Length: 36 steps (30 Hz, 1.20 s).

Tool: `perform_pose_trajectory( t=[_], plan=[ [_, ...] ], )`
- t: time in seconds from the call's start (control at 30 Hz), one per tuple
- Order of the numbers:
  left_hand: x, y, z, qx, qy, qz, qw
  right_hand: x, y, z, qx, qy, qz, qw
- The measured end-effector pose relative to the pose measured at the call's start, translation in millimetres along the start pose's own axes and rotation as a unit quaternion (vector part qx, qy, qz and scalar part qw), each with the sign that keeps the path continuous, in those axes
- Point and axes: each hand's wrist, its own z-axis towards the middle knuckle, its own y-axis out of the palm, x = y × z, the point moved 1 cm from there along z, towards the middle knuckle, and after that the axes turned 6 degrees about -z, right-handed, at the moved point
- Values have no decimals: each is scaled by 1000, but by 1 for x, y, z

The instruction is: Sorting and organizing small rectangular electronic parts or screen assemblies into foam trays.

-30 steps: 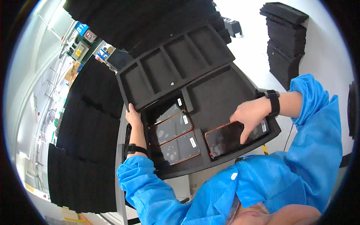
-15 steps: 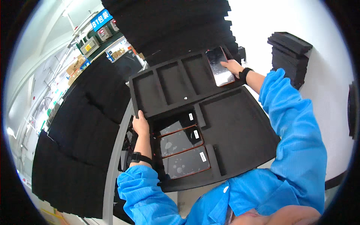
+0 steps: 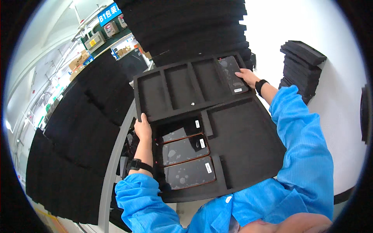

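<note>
A black foam tray (image 3: 248, 132) with several compartments lies in front of me. My left hand (image 3: 142, 127) grips its left edge. Three dark glass phone panels (image 3: 185, 161) with small white labels lie side by side in the near left compartment. My right hand (image 3: 246, 77) reaches to the far right compartment, fingers resting on another dark phone panel (image 3: 232, 73) that lies in that slot. Both arms wear blue sleeves and black wrist straps.
Tall stacks of black foam trays (image 3: 186, 27) rise behind the tray, and more stacks (image 3: 74, 139) run along my left. A smaller pile of foam pieces (image 3: 301, 64) sits on the white surface (image 3: 342, 116) to the right. Shelves with boxes (image 3: 97, 39) stand far left.
My right hand carried a phone panel from the near right compartment up to the far right slot and set it down there. The left hand stayed on the tray's edge.
</note>
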Motion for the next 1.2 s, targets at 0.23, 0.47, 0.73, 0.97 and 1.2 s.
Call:
perform_pose_trajectory(
  t=[0.23,0.47,0.73,0.97,1.2],
  plan=[
    [2,-3,-5,9,-11,-12,1000,-17,8,-4,23,-7,-194,981],
    [6,0,-5,1,-8,-5,1000,-57,54,-44,17,-324,-419,848],
    [9,-2,-4,-10,-28,8,1000,-68,172,-142,-254,-412,-421,767],
    [5,-3,-3,2,-23,-28,999,-53,213,-170,-257,-488,-437,711],
    [-9,-3,4,2,-27,-38,999,-62,242,-182,-293,-328,-461,771]
  ],
)
